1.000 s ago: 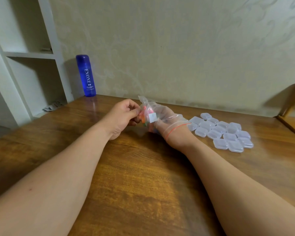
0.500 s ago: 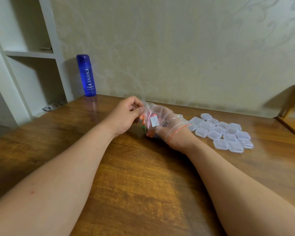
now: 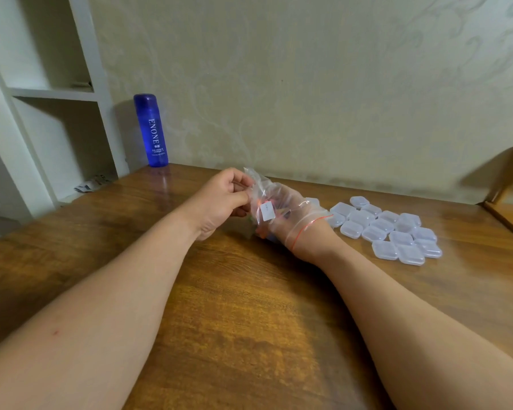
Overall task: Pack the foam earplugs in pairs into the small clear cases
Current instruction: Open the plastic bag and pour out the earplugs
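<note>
1. The left hand (image 3: 222, 199), just left of the frame's middle, is pinching the upper edge of a clear zip bag (image 3: 256, 184) between thumb and curled fingers and holding it up off the counter (image 3: 234, 321).
2. The right hand (image 3: 292, 213) is reaching inside that bag, covered by the plastic up to the wrist. Whether its fingers are curling round anything cannot be told through the crinkled film.
3. The bag's red zip line (image 3: 301, 229) is lying across the right wrist, and a white label (image 3: 267, 210) is showing on the side facing the camera.
4. The foam earplugs (image 3: 260, 232) are sitting in the bag's lower end, showing as small orange and green pieces just beyond the right fingertips. Their number cannot be told.
5. The clear cases (image 3: 385, 229) are lying flat in a tight cluster on the counter to the right of the right hand, lids down, touching one another, with the nearest ones just beside the bag.
6. Both bare forearms are stretching in from the bottom corners of the frame over the brown wooden counter.
7. A blue bottle (image 3: 151, 130) is standing upright at the counter's far left edge, against the pale patterned wall (image 3: 308, 84).
8. A white shelf unit (image 3: 42, 93) is filling the upper left of the frame, with papers (image 3: 92, 183) lying on its lower shelf.
9. Part of a wooden chair (image 3: 510, 187) is showing at the right edge.
</note>
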Available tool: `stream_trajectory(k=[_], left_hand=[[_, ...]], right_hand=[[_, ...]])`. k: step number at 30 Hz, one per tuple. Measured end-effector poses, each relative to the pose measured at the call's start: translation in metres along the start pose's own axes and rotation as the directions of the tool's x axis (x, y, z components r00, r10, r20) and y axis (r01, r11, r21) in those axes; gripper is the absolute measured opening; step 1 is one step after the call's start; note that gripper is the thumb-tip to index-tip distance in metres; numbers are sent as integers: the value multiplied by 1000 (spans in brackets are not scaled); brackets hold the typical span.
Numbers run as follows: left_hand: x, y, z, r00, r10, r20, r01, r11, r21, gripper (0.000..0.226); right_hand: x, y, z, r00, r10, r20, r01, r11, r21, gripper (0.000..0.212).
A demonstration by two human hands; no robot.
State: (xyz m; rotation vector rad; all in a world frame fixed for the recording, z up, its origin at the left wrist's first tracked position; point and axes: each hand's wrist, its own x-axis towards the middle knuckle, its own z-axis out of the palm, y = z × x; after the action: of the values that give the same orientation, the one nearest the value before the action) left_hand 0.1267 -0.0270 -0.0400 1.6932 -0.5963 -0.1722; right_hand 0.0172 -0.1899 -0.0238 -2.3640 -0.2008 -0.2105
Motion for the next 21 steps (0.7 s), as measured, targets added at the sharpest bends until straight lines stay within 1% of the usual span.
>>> stream_trajectory(k=[1,2,3,4,5,6,7,9,10,12,14,15,17,18,19,21], left_hand=[[0,-1,0,1000,-2,-3,2,1000,-16,17],[-1,-1,1,1000,-8,2,9,999,-35,14],[-2,0,2,1000,-15,15,16,998,-54,11],[-3,0,4,999,-19,27,21,998,-66,8],[-4,1,5,999,-24,30,26,997,-71,5],[-4,1,4,999,-33,18,35,996,-77,2],[-3,1,3,999,-50,-9,49,995,-88,3],[-2,-1,-3,991,-112,-75,102,988,-119,6],[-2,-2,-6,984,-148,-96,135,983,-127,6],[-3,-1,-5,976,-195,-92,182,974,-134,7],[-3,2,0,980,-189,-59,177,971,-160,9],[-4,3,1,982,-180,-53,169,971,-167,10],[-4,3,0,982,-174,-75,160,975,-156,8],[-4,1,-2,979,-177,-102,162,976,-143,7],[-4,-1,-4,974,-180,-134,162,978,-134,7],[-4,-5,-5,967,-181,-178,160,979,-129,9]], right_hand=[[4,8,4,999,-31,29,31,999,-25,11],[5,11,6,1000,8,13,-8,999,47,18],[4,11,7,1000,24,-2,-24,999,38,17],[4,10,9,999,6,-37,-5,1000,24,10],[2,8,9,1000,12,-29,-11,999,53,6],[3,10,9,999,37,-32,-35,997,71,6],[5,11,8,995,94,-41,-89,990,111,6],[1,8,4,992,125,-38,-118,984,135,11],[3,11,5,990,136,-41,-127,976,178,12],[4,17,7,985,153,-77,-142,981,131,23],[3,16,7,985,156,-77,-155,988,15,28],[0,10,4,986,158,-57,-161,986,-47,24],[-2,13,1,991,134,-5,-134,989,-57,8],[0,14,3,994,109,29,-108,993,-53,7],[-3,6,4,997,68,46,-65,996,-67,11],[3,6,11,997,-63,54,73,978,-196,5]])
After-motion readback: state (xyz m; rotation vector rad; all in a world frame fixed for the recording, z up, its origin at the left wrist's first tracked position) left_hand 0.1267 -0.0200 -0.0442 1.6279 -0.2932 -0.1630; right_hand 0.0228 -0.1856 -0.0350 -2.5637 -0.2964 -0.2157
